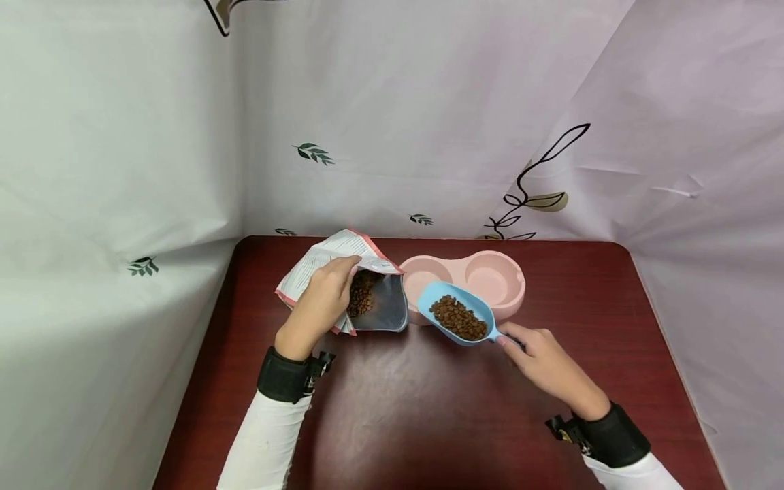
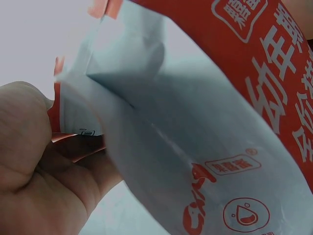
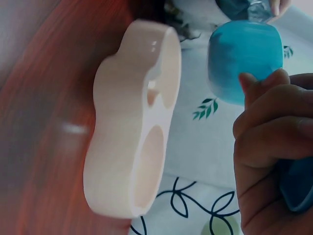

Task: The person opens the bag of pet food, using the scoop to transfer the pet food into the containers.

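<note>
Scooping looks done, pouring not yet: both cups of pink double bowl empty. Food bag on red table, mouth pinched open by left hand. Blue scoop, full of brown bits, just before bowl's left cup, handle gripped by right hand.

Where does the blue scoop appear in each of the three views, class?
Head: the blue scoop lies centre, full of kibble, before the pink double bowl.
Left wrist: not in view.
Right wrist: upper right, seen from underneath.
Shared landmark: pink double bowl, head and right wrist.
</note>
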`<state>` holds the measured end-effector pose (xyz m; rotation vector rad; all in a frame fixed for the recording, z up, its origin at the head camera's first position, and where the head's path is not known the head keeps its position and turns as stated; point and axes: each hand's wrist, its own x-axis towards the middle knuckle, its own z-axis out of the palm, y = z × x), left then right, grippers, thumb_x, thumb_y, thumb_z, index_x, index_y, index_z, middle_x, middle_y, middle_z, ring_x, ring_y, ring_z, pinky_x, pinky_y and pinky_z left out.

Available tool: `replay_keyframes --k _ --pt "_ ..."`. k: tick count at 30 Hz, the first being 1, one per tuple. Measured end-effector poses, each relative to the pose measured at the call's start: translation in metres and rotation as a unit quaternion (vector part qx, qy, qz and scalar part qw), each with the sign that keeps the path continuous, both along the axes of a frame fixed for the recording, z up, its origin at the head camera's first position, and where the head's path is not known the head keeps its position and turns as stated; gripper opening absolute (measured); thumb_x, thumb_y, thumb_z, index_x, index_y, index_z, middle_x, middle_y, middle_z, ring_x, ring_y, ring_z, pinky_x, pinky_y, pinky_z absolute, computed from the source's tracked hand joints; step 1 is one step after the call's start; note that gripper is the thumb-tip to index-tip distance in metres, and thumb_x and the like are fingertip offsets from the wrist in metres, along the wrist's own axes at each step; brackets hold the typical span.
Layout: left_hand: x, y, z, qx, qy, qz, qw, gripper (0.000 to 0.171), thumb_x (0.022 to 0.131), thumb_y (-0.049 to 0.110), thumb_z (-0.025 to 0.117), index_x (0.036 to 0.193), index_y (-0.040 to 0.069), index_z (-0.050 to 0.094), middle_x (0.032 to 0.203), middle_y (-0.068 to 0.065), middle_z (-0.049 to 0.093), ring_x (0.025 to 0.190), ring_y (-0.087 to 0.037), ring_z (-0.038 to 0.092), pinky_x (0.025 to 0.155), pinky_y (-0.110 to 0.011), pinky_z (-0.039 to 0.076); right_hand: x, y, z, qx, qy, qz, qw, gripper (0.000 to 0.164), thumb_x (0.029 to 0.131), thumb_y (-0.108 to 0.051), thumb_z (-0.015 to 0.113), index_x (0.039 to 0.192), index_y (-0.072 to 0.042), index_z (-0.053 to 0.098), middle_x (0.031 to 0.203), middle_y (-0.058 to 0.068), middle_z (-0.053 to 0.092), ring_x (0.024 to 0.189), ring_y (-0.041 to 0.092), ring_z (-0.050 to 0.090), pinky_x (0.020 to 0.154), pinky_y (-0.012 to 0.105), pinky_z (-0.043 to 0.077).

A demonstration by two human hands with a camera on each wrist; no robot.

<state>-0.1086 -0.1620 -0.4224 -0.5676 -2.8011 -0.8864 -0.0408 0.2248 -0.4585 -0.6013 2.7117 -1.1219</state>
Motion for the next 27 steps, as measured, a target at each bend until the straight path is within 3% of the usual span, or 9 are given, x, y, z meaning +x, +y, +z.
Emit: replay_keyframes --k 7,11,15,27 --pt "0.000 0.000 -0.001 0.000 -0.004 0.002 1.0000 0.030 0.109 0.008 0.050 0.132 -0.006 0.064 0.127 -0.023 0.068 0.123 -0.036 0.065 0.103 -0.049 0.054 -0.025 0.006 0.005 0.077 -0.006 0.010 0.997 0.019 0.108 -0.020 0.057 0.115 -0.011 0.072 0.075 -0.011 0.055 0.065 0.001 0.046 0.062 0.024 0.041" --pt "0.000 -0.001 -0.001 -0.001 -0.006 0.003 1.0000 0.030 0.109 0.008 0.050 0.132 -0.006 0.064 0.127 -0.023 0.068 0.123 -0.036 0.065 0.103 -0.049 0.054 -0.042 0.000 0.006 0.102 -0.010 0.027 0.994 0.015 0.107 -0.018 0.057 0.099 -0.016 0.069 0.074 -0.010 0.053 0.064 0.003 0.045 0.063 0.024 0.040" --pt "0.001 -0.001 0.000 -0.004 -0.013 0.003 0.9999 0.032 0.110 0.011 0.048 0.133 -0.006 0.063 0.129 -0.023 0.068 0.125 -0.036 0.065 0.104 -0.049 0.054 -0.056 -0.008 0.008 0.130 -0.008 0.033 0.991 0.023 0.106 -0.016 0.057 0.083 -0.018 0.061 0.068 -0.009 0.045 0.061 0.005 0.043 0.060 0.025 0.039" --pt "0.001 0.000 0.000 0.001 -0.005 -0.003 1.0000 0.032 0.109 0.009 0.049 0.133 -0.007 0.063 0.128 -0.024 0.068 0.124 -0.036 0.065 0.103 -0.049 0.054 -0.090 -0.030 0.028 0.210 -0.001 0.089 0.974 0.031 0.104 -0.013 0.053 0.073 -0.015 0.056 0.062 -0.004 0.043 0.054 0.009 0.041 0.056 0.027 0.038"
